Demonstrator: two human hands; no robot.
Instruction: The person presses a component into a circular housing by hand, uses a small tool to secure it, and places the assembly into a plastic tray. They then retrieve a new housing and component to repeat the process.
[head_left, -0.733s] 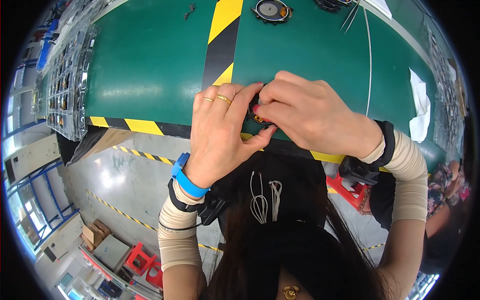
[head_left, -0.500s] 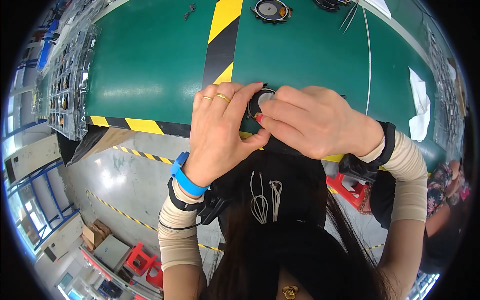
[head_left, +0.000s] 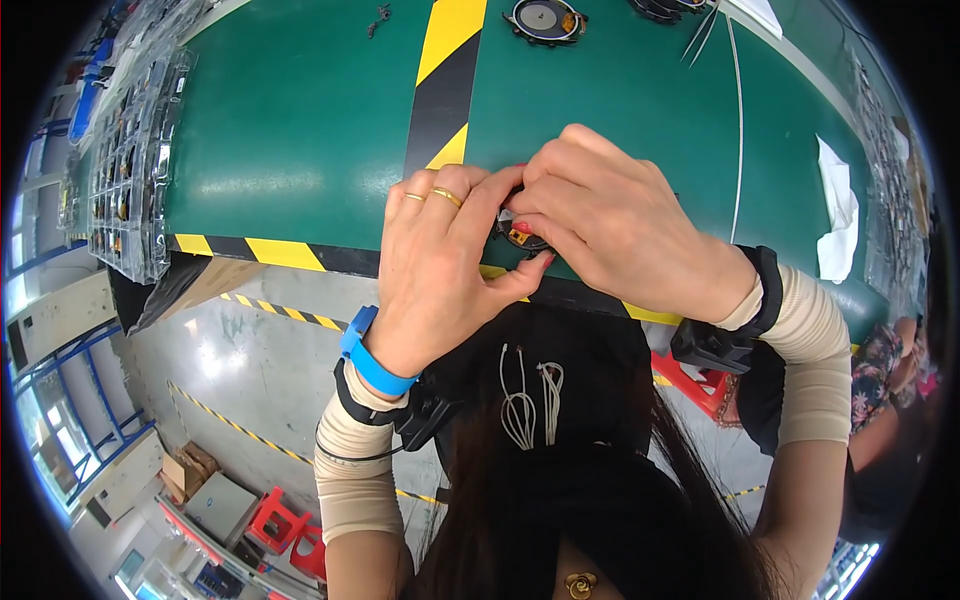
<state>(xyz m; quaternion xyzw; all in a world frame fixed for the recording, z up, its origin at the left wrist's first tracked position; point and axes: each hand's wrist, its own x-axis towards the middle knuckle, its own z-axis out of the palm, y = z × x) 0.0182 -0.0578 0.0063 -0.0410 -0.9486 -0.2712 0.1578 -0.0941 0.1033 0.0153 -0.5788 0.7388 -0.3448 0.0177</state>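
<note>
My left hand (head_left: 437, 255), wearing two rings and a blue wrist strap, grips the rim of a small round black part like a watch case (head_left: 503, 238) between thumb and fingertips, at the bench's near edge. My right hand (head_left: 612, 212) bends over the same part from the right, its fingers pinched together. Its thumb tip lies by a small orange-and-black component inside the case. Whatever its fingertips hold is hidden behind them, and much of the case is covered. A similar round watch case (head_left: 541, 18), with a grey disc in it, lies at the far side.
Yellow-and-black tape (head_left: 448, 85) crosses the green bench top (head_left: 290, 130). Clear trays (head_left: 135, 180) are stacked at the left. Tweezers (head_left: 702, 38), a white cable (head_left: 739, 130) and a white paper (head_left: 838, 210) lie rightward. A small dark scrap (head_left: 379, 20) sits at far left.
My right hand has shifted up and its fingers have turned over the case. The silver disc seen there before is covered or gone from sight; an orange component shows. My left hand stays in place.
</note>
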